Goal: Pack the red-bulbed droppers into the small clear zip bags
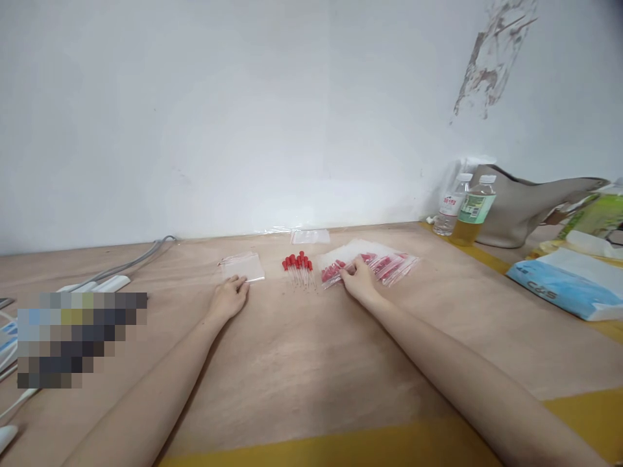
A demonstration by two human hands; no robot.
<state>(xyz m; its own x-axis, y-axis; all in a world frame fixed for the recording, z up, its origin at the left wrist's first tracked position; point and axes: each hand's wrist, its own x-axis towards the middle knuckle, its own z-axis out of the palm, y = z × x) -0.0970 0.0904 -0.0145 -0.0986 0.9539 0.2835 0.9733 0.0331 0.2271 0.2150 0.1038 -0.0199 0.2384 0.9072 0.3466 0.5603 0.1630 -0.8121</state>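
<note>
Red droppers [298,267]: between hands, stems pointing back, nearer right hand [359,277].
left hand [228,298]: flat, fingertips on empty bag [242,266] ahead.
right hand: open, resting on filled bags [384,264], gripping nothing.

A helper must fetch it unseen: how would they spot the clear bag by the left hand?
On the wooden table, look just beyond the left hand. The clear bag lies flat there, left of the loose red-tipped sticks. Unlike the bags under the right hand, it shows no red inside.
</note>
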